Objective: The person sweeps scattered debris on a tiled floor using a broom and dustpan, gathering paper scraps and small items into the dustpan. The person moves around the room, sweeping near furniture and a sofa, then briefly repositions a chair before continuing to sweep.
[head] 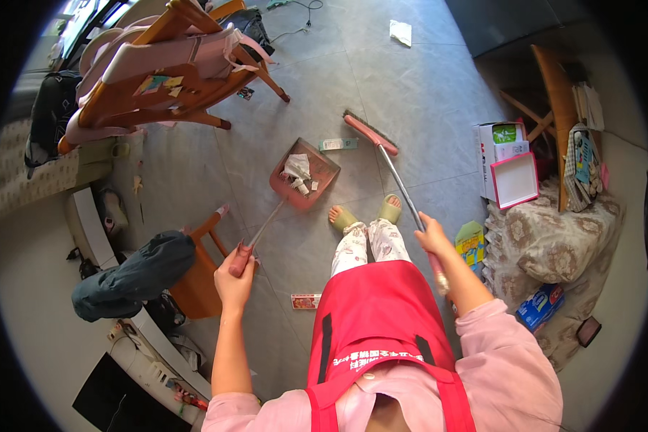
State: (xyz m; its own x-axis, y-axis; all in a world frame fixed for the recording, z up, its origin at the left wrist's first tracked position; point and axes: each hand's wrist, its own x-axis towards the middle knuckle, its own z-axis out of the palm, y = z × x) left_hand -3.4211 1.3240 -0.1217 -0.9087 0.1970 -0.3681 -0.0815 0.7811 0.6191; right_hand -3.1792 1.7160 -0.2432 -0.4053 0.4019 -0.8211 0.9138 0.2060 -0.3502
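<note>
My left hand (236, 275) grips the handle of a long-handled dustpan (309, 201). Its reddish pan holds crumpled white paper (298, 166) and small scraps. Around the metal shaft of a broom (397, 175), just above its pink grip, my right hand (433, 235) is closed. The broom's pink head (368, 134) with dark bristles is at the floor, beyond my feet. A small pale-green and white carton (338, 144) lies between the pan's far edge and the broom head, apart from the bristles.
Left stand a wooden chair (194, 97) with pink items and a wooden stool (200, 286) with dark trousers. Right are a white box (486, 162) and a cloth-covered seat (551, 232). On the grey tile floor lie a white packet (400, 33) and a red-white box (305, 301).
</note>
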